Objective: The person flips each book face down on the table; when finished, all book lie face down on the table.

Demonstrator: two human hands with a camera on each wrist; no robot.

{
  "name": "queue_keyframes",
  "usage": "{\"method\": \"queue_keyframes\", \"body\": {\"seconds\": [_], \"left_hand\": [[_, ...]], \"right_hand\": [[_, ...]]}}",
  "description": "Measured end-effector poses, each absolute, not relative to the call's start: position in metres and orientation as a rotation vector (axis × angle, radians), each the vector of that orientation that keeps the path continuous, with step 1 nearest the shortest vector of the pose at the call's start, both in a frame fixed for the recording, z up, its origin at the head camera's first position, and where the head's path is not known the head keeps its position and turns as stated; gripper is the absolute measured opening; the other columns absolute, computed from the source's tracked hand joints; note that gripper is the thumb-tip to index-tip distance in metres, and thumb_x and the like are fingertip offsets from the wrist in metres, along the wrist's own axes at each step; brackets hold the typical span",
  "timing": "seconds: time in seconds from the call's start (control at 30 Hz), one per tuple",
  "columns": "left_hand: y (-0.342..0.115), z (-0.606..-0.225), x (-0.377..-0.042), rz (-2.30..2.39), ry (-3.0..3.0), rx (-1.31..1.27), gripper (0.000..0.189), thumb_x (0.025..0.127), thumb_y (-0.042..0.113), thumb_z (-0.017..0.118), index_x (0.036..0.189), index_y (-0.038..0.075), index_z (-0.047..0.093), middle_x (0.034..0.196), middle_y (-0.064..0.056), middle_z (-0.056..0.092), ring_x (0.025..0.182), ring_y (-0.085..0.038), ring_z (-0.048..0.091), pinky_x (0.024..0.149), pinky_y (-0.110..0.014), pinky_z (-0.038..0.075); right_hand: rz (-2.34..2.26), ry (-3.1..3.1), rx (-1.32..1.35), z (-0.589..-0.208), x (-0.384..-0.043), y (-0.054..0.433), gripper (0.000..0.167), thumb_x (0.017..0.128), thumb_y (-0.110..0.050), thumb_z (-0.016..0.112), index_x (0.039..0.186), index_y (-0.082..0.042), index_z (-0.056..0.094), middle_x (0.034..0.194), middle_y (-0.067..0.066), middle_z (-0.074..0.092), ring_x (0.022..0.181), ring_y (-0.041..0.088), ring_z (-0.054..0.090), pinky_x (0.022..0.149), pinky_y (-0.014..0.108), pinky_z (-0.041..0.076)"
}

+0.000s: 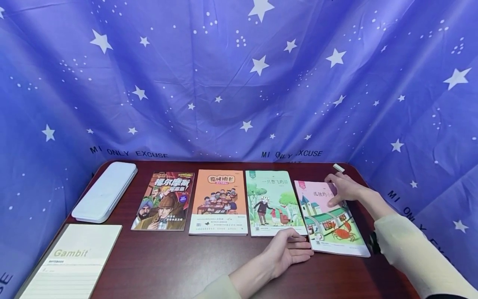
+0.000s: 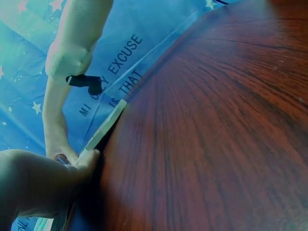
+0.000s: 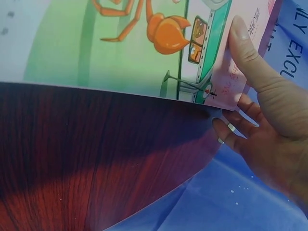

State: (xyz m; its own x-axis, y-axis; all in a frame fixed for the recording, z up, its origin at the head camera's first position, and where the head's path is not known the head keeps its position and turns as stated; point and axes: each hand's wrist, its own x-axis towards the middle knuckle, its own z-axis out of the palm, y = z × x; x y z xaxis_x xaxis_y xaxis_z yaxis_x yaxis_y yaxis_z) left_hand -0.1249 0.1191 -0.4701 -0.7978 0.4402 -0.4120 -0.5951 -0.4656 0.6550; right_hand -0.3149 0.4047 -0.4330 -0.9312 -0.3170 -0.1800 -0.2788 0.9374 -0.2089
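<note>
A pink-and-green picture book [image 1: 328, 216] with a red crab on its cover lies slightly askew at the right end of a row of books. My right hand [image 1: 345, 187] grips its upper right part; in the right wrist view the thumb [image 3: 248, 53] presses on the cover while the other fingers are at the edge. My left hand [image 1: 285, 253] has its fingers extended against the book's lower left corner, palm turned sideways. Just left of it lies a green book [image 1: 274, 207] with a cat and a hen. A small white eraser [image 1: 338, 167] sits beyond the right hand's fingers.
Further left lie an orange book [image 1: 220, 203] and a dark comic-style book [image 1: 162, 203]. A white case [image 1: 104, 191] and a cream notebook [image 1: 74, 261] occupy the left side. The dark red table [image 1: 157, 265] is bordered by a blue starry curtain [image 1: 224, 62].
</note>
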Motion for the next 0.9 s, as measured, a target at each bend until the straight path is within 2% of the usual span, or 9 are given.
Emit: {"method": "queue_keyframes", "body": {"seconds": [0.23,0.53,0.7,0.9], "left_hand": [[0.124,-0.473,-0.119,2.271,1.169,-0.229,0.035,0.089,0.016,0.053,0.110,-0.009,0.066,0.109,-0.021,0.070,0.108,-0.036,0.073,0.101,-0.044,0.060],[0.127,-0.472,-0.119,2.258,1.225,-0.195,0.041,0.093,0.017,0.053,0.120,-0.011,0.065,0.119,-0.023,0.070,0.109,-0.034,0.073,0.104,-0.040,0.059],[0.130,-0.469,-0.118,2.257,1.245,-0.195,0.039,0.091,0.017,0.057,0.117,-0.010,0.068,0.113,-0.018,0.071,0.095,-0.023,0.073,0.101,-0.038,0.060],[0.129,-0.466,-0.120,2.254,1.277,-0.191,0.036,0.089,0.016,0.060,0.112,-0.007,0.072,0.096,-0.005,0.069,0.080,-0.012,0.066,0.094,-0.031,0.061]], "right_hand": [[-0.261,2.868,-0.469,-0.431,-0.315,0.403,0.090,0.060,-0.050,0.096,0.123,-0.001,0.053,0.114,0.022,0.057,0.099,0.035,0.052,0.086,0.053,0.053],[-0.302,2.857,-0.452,-0.433,-0.316,0.408,0.100,0.059,-0.051,0.097,0.130,0.005,0.052,0.119,0.031,0.049,0.098,0.038,0.053,0.086,0.052,0.053],[-0.365,2.789,-0.430,-0.429,-0.316,0.410,0.088,0.064,-0.043,0.096,0.123,0.005,0.052,0.117,0.030,0.045,0.096,0.035,0.052,0.080,0.041,0.053],[-0.404,2.718,-0.478,-0.419,-0.316,0.416,0.062,0.075,-0.034,0.092,0.111,0.000,0.055,0.099,0.014,0.065,0.087,0.023,0.057,0.077,0.032,0.050]]}}
